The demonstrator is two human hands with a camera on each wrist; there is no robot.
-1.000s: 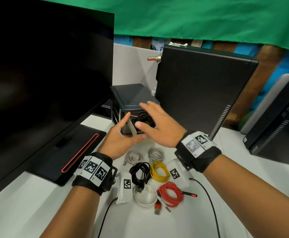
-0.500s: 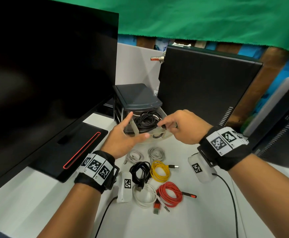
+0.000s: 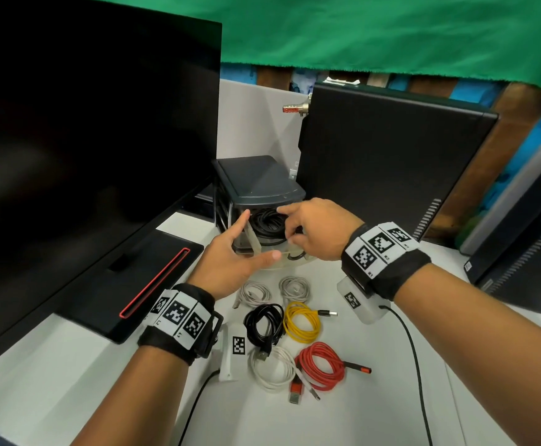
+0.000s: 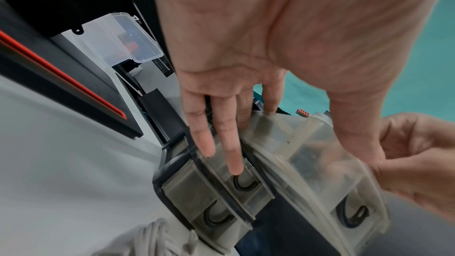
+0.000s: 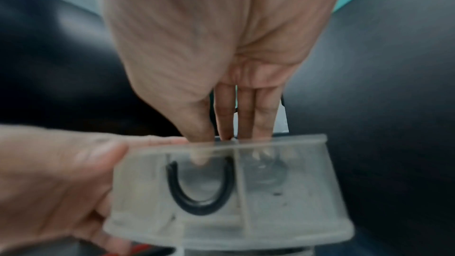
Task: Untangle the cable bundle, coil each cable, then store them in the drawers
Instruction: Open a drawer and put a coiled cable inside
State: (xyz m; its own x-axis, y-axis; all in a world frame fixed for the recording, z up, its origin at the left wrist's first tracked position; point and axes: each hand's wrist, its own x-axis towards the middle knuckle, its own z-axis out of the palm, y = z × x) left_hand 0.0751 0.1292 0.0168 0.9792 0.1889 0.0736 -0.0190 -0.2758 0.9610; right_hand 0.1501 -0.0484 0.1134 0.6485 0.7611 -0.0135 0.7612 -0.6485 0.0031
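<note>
Pressing a light, springy black cable coil (image 3: 267,223) into the clear drawer (image 5: 283,201), right hand (image 3: 317,230) fingers straight; flat left hand (image 3: 227,255) steadies the drawer. Probably best gripped across all loops.

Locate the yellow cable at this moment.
Head view: the yellow cable lies coiled on the white desk, just right of the black coil, with the red coil nearer the person.

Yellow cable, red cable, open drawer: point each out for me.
yellow cable (image 3: 313,328), head view, right arc of its coil.
red cable (image 3: 335,368), head view, right arc of its coil.
open drawer (image 5: 283,201), right wrist view, clear front wall right of the rib.
</note>
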